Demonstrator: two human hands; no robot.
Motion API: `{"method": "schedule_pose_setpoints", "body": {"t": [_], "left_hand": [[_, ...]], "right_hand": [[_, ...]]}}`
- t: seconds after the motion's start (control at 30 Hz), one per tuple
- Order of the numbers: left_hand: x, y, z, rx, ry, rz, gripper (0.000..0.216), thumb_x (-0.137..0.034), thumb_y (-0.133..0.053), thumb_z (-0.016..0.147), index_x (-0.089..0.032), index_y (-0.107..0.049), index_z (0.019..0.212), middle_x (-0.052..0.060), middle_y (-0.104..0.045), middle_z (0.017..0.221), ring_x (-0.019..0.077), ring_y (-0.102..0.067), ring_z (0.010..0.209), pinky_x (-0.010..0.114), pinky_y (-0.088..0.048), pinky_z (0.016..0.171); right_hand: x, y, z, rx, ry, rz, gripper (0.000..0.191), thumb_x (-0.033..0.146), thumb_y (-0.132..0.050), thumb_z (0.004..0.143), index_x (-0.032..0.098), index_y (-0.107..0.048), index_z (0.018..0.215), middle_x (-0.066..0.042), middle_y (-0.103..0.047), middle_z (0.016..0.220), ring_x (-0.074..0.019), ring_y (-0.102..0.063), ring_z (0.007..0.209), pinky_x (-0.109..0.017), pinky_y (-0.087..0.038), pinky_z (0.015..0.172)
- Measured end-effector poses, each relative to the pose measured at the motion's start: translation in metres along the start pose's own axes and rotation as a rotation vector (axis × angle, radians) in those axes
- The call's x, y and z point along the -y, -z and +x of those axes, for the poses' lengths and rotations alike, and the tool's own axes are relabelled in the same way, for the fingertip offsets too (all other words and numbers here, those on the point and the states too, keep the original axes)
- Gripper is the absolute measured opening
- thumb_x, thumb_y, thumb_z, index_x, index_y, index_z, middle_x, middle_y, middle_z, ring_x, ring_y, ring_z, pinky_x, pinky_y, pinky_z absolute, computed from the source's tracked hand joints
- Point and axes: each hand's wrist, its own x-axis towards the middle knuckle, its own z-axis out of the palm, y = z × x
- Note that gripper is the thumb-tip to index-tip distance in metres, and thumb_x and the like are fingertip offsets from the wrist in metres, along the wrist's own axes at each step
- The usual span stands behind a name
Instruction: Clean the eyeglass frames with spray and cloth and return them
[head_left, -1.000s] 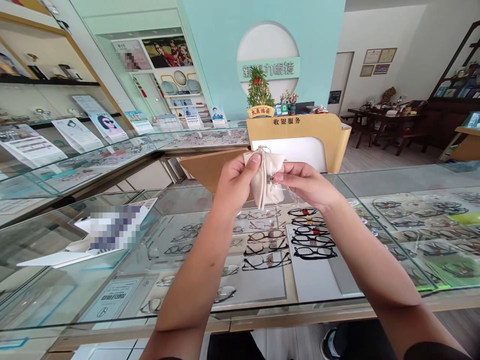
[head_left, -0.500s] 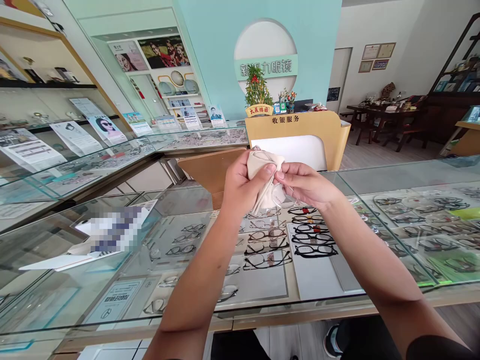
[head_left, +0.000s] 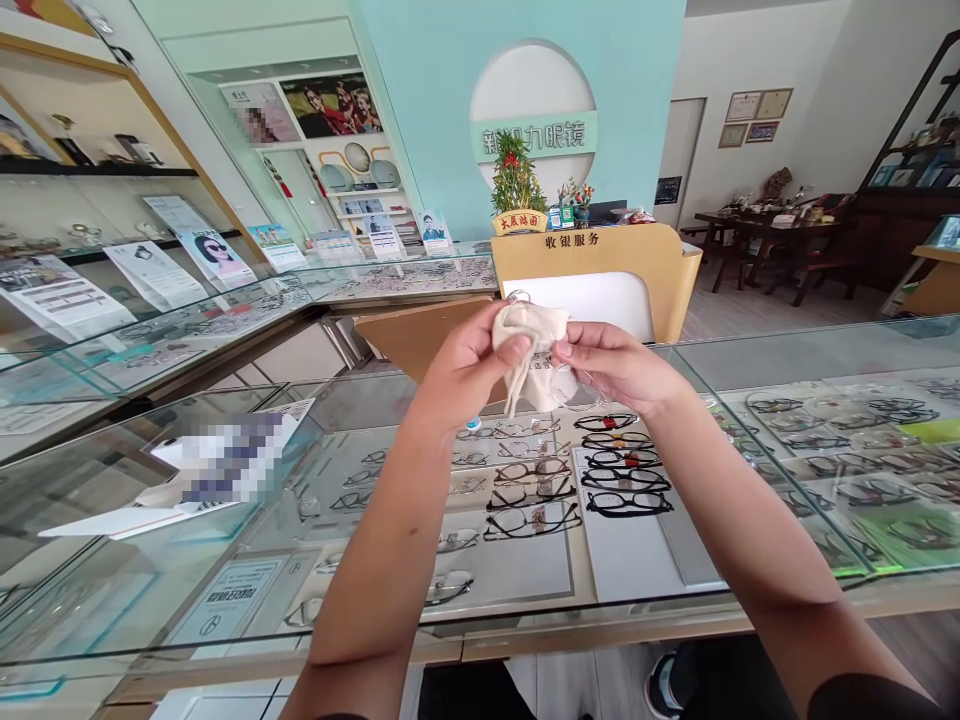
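Observation:
Held up above the glass counter, a cream cleaning cloth (head_left: pixel 546 385) is bunched and folded, with some print on its hanging part. My left hand (head_left: pixel 471 365) is closed on the cloth, thumb pressing over its folds. My right hand (head_left: pixel 615 362) pinches at the cloth's right side, gripping what looks like a pair of thin-rimmed eyeglasses (head_left: pixel 589 393). Part of a clear lens and fine rim shows below the right fingers, and a thin curved edge shows above the cloth. The cloth and fingers hide most of the glasses.
The glass display counter (head_left: pixel 525 605) stretches across in front of me, with rows of dark-framed glasses (head_left: pixel 628 502) inside. A white box-like item (head_left: pixel 150 520), partly blurred, lies at left. Beyond stand an open brown cardboard flap (head_left: pixel 420 335) and a wooden cashier desk (head_left: pixel 517 262).
My left hand has shifted slightly left and its thumb has slid down. The cloth has opened out, so its printed part shows more. My right hand keeps its pinch, almost unmoved.

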Motion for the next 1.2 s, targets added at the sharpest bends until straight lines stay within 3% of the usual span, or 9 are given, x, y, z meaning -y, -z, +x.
{"method": "schedule_pose_setpoints", "body": {"t": [0.13, 0.33, 0.4, 0.53, 0.67, 0.83, 0.93, 1.1, 1.2], "left_hand": [[0.001, -0.017, -0.002, -0.097, -0.043, -0.026, 0.052, -0.052, -0.099, 0.078, -0.022, -0.075, 0.114, 0.004, -0.076, 0.091, 0.0174, -0.07, 0.074, 0.028, -0.059, 0.066], [0.008, -0.032, -0.002, -0.377, -0.186, 0.155, 0.046, -0.066, -0.08, 0.094, -0.02, -0.074, 0.09, 0.002, -0.07, 0.081, 0.0142, -0.061, 0.071, 0.027, -0.054, 0.069], [0.006, -0.021, -0.002, -0.345, -0.169, 0.175, 0.049, -0.068, -0.075, 0.097, -0.02, -0.075, 0.086, 0.003, -0.07, 0.079, 0.0154, -0.061, 0.071, 0.028, -0.054, 0.068], [-0.005, 0.008, -0.002, -0.075, -0.058, 0.136, 0.046, -0.066, -0.082, 0.092, -0.02, -0.08, 0.09, 0.006, -0.073, 0.086, 0.0192, -0.065, 0.077, 0.031, -0.056, 0.07], [-0.007, 0.003, -0.002, 0.025, -0.038, 0.024, 0.052, -0.05, -0.101, 0.076, -0.023, -0.08, 0.116, 0.006, -0.076, 0.097, 0.0187, -0.069, 0.08, 0.029, -0.059, 0.071], [0.012, -0.034, -0.002, -0.315, -0.16, 0.015, 0.044, -0.061, -0.091, 0.085, -0.022, -0.075, 0.098, 0.001, -0.069, 0.081, 0.014, -0.062, 0.067, 0.025, -0.053, 0.06], [0.016, -0.03, -0.001, -0.427, -0.168, 0.096, 0.049, -0.069, -0.081, 0.092, -0.021, -0.072, 0.084, 0.0, -0.064, 0.073, 0.0128, -0.056, 0.062, 0.026, -0.049, 0.057], [-0.002, 0.009, 0.0, -0.115, -0.046, 0.101, 0.047, -0.068, -0.087, 0.087, -0.021, -0.08, 0.092, 0.006, -0.073, 0.084, 0.0189, -0.067, 0.073, 0.032, -0.057, 0.066], [-0.009, 0.008, -0.001, -0.02, -0.03, 0.06, 0.052, -0.057, -0.1, 0.074, -0.022, -0.082, 0.109, 0.006, -0.077, 0.092, 0.019, -0.069, 0.076, 0.03, -0.059, 0.066]], "right_hand": [[-0.003, -0.006, 0.002, 0.011, 0.009, 0.076, 0.036, 0.046, -0.099, 0.081, 0.019, -0.079, 0.091, 0.0, -0.069, 0.086, -0.0127, -0.062, 0.081, -0.024, -0.054, 0.075], [-0.009, -0.008, 0.001, 0.003, -0.002, 0.003, 0.04, 0.053, -0.097, 0.082, 0.02, -0.075, 0.085, 0.001, -0.067, 0.08, -0.0124, -0.057, 0.074, -0.024, -0.049, 0.067], [-0.009, -0.005, -0.001, 0.0, 0.004, -0.045, 0.041, 0.055, -0.095, 0.084, 0.02, -0.074, 0.084, 0.002, -0.066, 0.079, -0.0123, -0.056, 0.073, -0.025, -0.047, 0.066], [-0.006, -0.002, -0.003, 0.028, 0.02, -0.071, 0.036, 0.051, -0.092, 0.089, 0.02, -0.075, 0.089, 0.0, -0.068, 0.085, -0.0136, -0.059, 0.079, -0.026, -0.049, 0.071], [-0.005, -0.007, -0.001, 0.025, 0.035, -0.017, 0.036, 0.052, -0.094, 0.087, 0.021, -0.075, 0.09, 0.0, -0.067, 0.085, -0.0144, -0.058, 0.079, -0.026, -0.05, 0.071], [-0.009, -0.014, 0.002, -0.006, 0.034, 0.041, 0.038, 0.053, -0.093, 0.086, 0.022, -0.072, 0.089, 0.0, -0.065, 0.085, -0.0152, -0.057, 0.079, -0.028, -0.052, 0.074], [-0.012, -0.012, 0.002, 0.003, 0.029, -0.007, 0.04, 0.054, -0.093, 0.086, 0.022, -0.07, 0.086, 0.0, -0.063, 0.083, -0.0152, -0.055, 0.078, -0.028, -0.051, 0.07], [-0.011, -0.007, 0.001, 0.001, 0.061, -0.046, 0.036, 0.052, -0.091, 0.09, 0.021, -0.072, 0.088, 0.0, -0.064, 0.085, -0.0147, -0.055, 0.078, -0.027, -0.048, 0.071], [-0.009, -0.009, 0.001, 0.005, 0.059, -0.025, 0.037, 0.052, -0.092, 0.088, 0.021, -0.072, 0.088, 0.0, -0.064, 0.086, -0.0154, -0.055, 0.08, -0.027, -0.049, 0.073]]}}
